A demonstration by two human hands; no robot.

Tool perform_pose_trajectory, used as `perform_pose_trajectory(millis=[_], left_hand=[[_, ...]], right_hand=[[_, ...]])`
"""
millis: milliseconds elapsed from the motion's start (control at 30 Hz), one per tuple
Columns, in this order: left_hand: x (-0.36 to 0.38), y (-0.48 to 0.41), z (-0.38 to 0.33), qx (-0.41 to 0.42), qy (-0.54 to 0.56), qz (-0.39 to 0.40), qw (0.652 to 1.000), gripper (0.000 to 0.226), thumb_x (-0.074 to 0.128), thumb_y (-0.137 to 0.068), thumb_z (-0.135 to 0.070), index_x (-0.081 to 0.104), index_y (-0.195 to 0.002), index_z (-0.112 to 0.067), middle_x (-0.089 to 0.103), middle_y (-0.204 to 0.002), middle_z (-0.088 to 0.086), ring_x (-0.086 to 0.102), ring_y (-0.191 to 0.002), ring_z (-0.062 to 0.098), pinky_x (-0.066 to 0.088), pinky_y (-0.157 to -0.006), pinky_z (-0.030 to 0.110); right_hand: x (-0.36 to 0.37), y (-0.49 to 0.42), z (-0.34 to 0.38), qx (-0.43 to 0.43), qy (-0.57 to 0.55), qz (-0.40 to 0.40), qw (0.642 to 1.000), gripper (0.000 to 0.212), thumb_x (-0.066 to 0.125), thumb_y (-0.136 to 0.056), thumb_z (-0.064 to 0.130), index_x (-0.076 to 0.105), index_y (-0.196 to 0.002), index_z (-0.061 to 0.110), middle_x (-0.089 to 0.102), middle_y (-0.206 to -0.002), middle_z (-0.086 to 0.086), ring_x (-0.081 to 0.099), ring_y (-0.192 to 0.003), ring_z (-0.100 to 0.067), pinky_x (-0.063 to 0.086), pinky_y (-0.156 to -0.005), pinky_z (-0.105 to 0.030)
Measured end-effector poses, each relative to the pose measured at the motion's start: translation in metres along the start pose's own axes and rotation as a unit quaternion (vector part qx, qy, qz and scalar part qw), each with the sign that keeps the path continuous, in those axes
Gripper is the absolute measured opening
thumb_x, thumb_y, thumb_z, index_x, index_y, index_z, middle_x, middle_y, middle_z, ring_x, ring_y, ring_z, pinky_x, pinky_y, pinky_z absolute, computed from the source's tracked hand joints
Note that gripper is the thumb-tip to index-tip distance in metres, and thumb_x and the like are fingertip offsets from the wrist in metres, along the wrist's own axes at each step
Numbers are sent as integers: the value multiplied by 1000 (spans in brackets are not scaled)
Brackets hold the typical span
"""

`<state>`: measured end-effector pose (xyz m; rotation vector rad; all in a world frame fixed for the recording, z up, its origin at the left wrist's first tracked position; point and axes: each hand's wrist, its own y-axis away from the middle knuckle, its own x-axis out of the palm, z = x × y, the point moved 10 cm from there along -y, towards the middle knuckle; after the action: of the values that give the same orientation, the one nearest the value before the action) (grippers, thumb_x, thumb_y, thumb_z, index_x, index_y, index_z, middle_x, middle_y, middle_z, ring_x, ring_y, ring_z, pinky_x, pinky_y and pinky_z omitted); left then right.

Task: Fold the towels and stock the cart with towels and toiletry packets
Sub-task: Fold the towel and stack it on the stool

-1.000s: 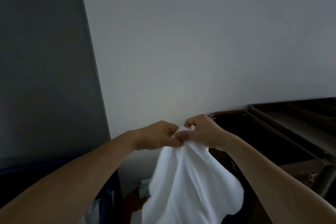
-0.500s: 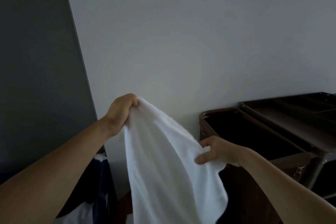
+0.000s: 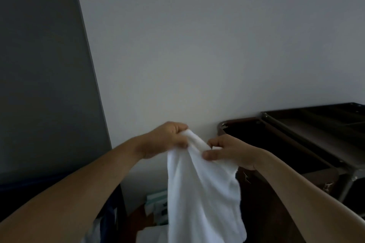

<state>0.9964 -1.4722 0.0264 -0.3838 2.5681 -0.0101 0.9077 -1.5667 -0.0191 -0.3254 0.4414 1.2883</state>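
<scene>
Dim, soft indoor light; wall (image 3: 197,45) palest just above the fingers (image 3: 214,141), deep shadow below them; wide-angle bowing at edges

Plain white towel (image 3: 201,193), dark brown cart (image 3: 296,144)

A dark brown cart (image 3: 316,134) stands at the right against the pale wall. Its left end is an open bin (image 3: 240,120) with a rounded rim, too dark inside to tell what it holds. To the right, 1 flat top tray adjoins the bin. Near the bottom, on a reddish-brown strip of floor (image 3: 138,217), pale teal-and-white packets (image 3: 156,201) lie close to the wall.
</scene>
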Motion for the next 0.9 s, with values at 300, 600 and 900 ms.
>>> perform_pose_trajectory(millis=[300,600,900], left_hand=[[-13,3,18,-41,31,-33,998,26,52,-55,-11,57,-78,0,51,-74,9,48,-72,22,38,-62,28],[2,-10,51,-124,260,-121,950,26,57,-88,-19,67,-101,1,71,-94,13,66,-89,25,54,-83,38],[1,-11,46,-113,34,-41,992,32,68,-70,-30,62,-92,-7,65,-94,9,63,-83,25,50,-73,36]], right_hand=[[-16,4,-2,-37,-43,-98,994,16,63,-83,43,74,-76,35,72,-74,11,67,-67,-1,50,-65,-24],[-8,-10,-9,-73,-277,-195,938,74,66,-43,94,72,-64,24,68,-70,-3,67,-66,-16,54,-62,-27],[-31,-6,3,-100,-184,-293,933,16,79,-67,42,66,-70,33,66,-69,7,64,-67,-13,51,-61,-29]])
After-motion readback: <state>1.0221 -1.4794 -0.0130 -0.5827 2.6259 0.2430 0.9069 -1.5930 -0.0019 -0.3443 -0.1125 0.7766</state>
